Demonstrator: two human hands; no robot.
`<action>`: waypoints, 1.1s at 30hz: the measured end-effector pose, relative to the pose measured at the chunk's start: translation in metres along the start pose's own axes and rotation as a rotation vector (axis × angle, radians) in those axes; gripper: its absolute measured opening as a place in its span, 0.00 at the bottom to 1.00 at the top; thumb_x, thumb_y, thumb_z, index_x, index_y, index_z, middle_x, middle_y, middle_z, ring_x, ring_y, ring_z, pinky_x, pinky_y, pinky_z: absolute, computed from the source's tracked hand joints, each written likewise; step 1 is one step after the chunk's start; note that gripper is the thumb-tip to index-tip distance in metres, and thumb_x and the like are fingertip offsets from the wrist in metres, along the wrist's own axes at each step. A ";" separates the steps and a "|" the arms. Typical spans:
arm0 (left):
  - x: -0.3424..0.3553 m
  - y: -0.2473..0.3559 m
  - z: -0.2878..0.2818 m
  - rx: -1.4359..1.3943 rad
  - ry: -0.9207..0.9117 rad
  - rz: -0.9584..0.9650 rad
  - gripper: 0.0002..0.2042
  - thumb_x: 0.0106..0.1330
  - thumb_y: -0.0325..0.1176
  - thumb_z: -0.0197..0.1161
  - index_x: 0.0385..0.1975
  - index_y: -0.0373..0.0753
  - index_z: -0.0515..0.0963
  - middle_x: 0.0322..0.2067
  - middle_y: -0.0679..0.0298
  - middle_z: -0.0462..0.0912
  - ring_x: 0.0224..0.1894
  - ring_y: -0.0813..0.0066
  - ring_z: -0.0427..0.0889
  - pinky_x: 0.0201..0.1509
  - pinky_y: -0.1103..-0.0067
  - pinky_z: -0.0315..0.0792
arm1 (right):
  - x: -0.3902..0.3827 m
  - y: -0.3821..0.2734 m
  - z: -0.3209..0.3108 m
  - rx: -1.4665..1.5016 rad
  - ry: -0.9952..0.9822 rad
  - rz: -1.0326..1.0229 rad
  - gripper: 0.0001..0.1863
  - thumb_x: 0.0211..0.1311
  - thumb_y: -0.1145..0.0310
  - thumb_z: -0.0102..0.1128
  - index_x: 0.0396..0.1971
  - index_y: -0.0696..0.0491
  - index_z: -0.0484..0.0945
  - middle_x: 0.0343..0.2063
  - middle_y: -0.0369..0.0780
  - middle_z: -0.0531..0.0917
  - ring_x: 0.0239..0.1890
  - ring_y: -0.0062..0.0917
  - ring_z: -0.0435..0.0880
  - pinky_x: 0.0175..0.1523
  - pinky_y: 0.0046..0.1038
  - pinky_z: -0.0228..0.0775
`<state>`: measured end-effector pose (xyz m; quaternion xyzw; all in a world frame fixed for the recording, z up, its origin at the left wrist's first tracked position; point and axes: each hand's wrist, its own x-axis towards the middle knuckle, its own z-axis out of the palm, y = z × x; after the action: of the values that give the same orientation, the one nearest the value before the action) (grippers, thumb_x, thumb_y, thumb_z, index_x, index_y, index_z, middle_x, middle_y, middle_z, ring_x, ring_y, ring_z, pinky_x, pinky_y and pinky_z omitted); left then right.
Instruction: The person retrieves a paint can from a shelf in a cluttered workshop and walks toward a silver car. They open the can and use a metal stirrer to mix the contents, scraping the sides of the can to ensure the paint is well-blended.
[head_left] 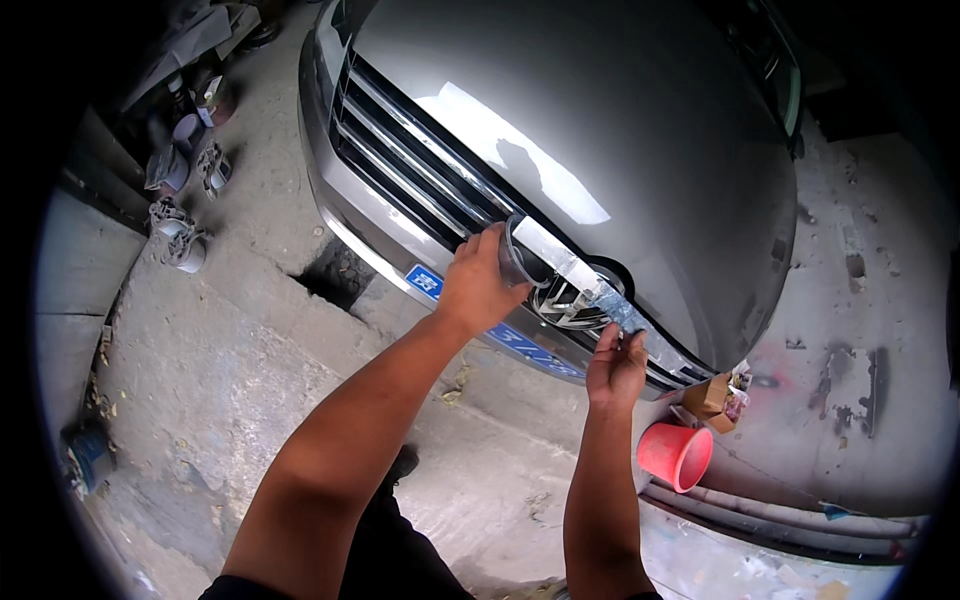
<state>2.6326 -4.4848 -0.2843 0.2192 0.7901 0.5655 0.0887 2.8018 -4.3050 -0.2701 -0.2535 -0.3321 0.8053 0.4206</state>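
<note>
My left hand [478, 283] grips a roll of masking tape [515, 252] held against the front grille [420, 165] of a silver car [600, 120]. A strip of tape [585, 280] runs from the roll to the right along the grille's upper edge, over the round emblem [565, 303]. My right hand [615, 365] presses its fingertips on the far end of that strip, just below the bonnet edge. A blue number plate [500, 335] shows below my left wrist.
A red bucket [675, 455] and a brown cardboard box [715, 398] stand on the concrete floor at the right. Several paint cans and spattered containers [185, 170] sit at the upper left. A dark pit opening [335, 275] lies under the car's front.
</note>
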 end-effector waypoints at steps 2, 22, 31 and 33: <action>0.000 0.001 0.000 -0.004 -0.002 -0.002 0.40 0.45 0.34 0.74 0.60 0.33 0.60 0.50 0.50 0.73 0.55 0.49 0.70 0.60 0.65 0.67 | 0.000 0.000 -0.001 0.009 -0.008 -0.007 0.07 0.69 0.70 0.52 0.35 0.58 0.73 0.38 0.41 0.79 0.43 0.30 0.80 0.52 0.34 0.79; -0.031 0.001 -0.039 -0.223 -0.087 -0.060 0.41 0.46 0.31 0.72 0.63 0.35 0.58 0.56 0.49 0.69 0.61 0.51 0.67 0.64 0.68 0.65 | -0.046 -0.034 0.052 -0.200 -0.156 -0.105 0.05 0.69 0.70 0.53 0.38 0.55 0.69 0.37 0.41 0.80 0.38 0.28 0.83 0.48 0.33 0.82; -0.045 -0.067 -0.138 -0.235 -0.152 0.037 0.41 0.42 0.26 0.74 0.61 0.39 0.62 0.54 0.52 0.70 0.61 0.55 0.67 0.64 0.70 0.64 | -0.093 0.010 0.188 -0.847 -0.589 -0.300 0.10 0.69 0.67 0.54 0.43 0.57 0.68 0.37 0.40 0.78 0.39 0.25 0.81 0.45 0.30 0.79; -0.043 -0.094 -0.172 -0.187 -0.174 0.063 0.42 0.42 0.25 0.74 0.62 0.40 0.61 0.56 0.52 0.68 0.62 0.53 0.64 0.66 0.70 0.63 | -0.113 0.047 0.243 -0.934 -0.717 -0.330 0.09 0.68 0.69 0.55 0.40 0.59 0.73 0.33 0.39 0.82 0.32 0.20 0.80 0.40 0.22 0.74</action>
<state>2.5814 -4.6757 -0.3175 0.2828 0.7159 0.6181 0.1594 2.6695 -4.4990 -0.1324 -0.0694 -0.8059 0.5340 0.2462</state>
